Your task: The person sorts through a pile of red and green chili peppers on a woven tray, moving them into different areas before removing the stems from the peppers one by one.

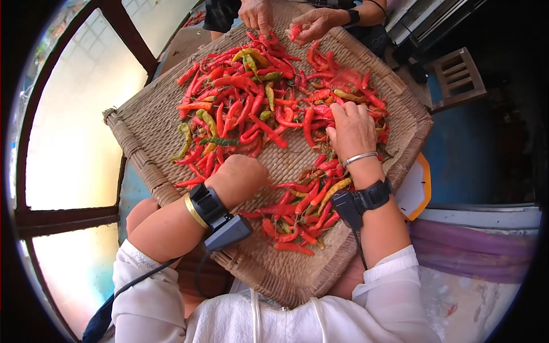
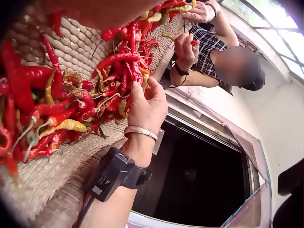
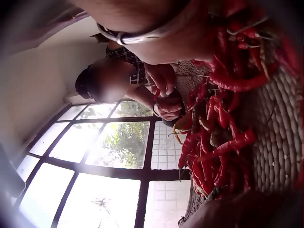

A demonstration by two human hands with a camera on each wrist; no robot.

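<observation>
Red chili peppers (image 1: 229,83), with a few green and yellow ones among them, lie heaped on a woven tray (image 1: 154,123). My right hand (image 1: 351,131) reaches into the right side of the heap; in the left wrist view its thumb and a finger touch the red peppers (image 2: 126,71), and the other fingertips are hidden. My left hand (image 1: 243,177) is bent over the tray's middle, its back up and its fingers hidden beneath, between the big heap and a smaller pile of peppers (image 1: 303,211) nearer me.
Across the tray, another person's hand (image 1: 256,14) reaches into the far peppers, while their other hand (image 1: 314,24) holds a red pepper. An orange-rimmed white object (image 1: 420,186) lies below the tray's right edge. A wooden chair (image 1: 457,77) stands at right, with framed windows (image 1: 86,114) at left.
</observation>
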